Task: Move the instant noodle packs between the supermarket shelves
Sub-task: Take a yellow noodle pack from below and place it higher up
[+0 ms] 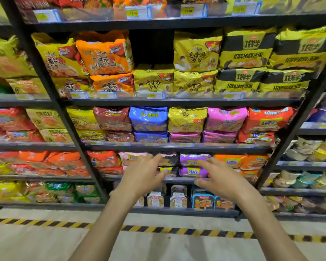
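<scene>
Fingers (153,159) of left hand (142,175) and right hand (221,178) spread, empty; the crinkly black plastic noodle pack (168,160) at twelve o'clock may slip if grabbed loosely.

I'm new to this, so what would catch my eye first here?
First, the left hand and right hand, both open, reaching toward the black packs and purple packs on a low shelf. Next, the dark gap above a yellow pack on the upper shelf.
</scene>
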A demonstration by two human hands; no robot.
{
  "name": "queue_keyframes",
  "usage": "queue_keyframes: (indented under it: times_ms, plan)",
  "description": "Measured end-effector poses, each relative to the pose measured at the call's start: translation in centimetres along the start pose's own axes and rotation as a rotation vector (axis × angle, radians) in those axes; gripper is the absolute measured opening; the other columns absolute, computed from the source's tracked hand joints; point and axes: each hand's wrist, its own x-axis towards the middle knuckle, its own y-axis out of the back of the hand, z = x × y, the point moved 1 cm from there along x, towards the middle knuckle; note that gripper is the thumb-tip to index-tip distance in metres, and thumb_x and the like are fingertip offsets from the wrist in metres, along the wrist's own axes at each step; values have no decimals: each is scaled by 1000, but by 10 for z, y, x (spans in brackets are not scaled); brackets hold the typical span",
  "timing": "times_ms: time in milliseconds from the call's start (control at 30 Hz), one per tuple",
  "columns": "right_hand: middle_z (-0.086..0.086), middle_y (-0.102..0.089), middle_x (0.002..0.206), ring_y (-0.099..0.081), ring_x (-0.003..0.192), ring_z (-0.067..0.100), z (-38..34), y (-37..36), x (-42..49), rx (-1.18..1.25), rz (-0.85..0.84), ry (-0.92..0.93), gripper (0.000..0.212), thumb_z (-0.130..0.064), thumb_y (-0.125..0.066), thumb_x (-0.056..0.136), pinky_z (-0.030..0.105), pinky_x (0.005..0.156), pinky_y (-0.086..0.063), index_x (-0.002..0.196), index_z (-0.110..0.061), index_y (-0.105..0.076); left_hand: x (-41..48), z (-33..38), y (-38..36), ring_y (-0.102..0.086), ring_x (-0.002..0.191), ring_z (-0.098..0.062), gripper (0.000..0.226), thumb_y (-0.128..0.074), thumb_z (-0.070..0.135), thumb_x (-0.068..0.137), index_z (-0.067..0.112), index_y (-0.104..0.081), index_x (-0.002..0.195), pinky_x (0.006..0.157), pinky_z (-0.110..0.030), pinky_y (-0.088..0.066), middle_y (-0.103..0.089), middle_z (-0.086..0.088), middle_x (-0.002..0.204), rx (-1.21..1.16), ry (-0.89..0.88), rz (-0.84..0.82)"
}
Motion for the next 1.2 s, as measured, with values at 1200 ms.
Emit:
queue_keyframes:
  times_ms: [1200]
  plan:
    - [1, -28, 160, -31, 146, 23, 69, -69, 27, 235, -39, -119, 68, -47, -59, 95, 45, 110, -41, 154, -30, -28, 44, -11, -87, -59, 124, -19, 50, -59, 34, 99, 26, -46, 147, 97, -43, -52, -56, 0, 144, -445, 118, -37]
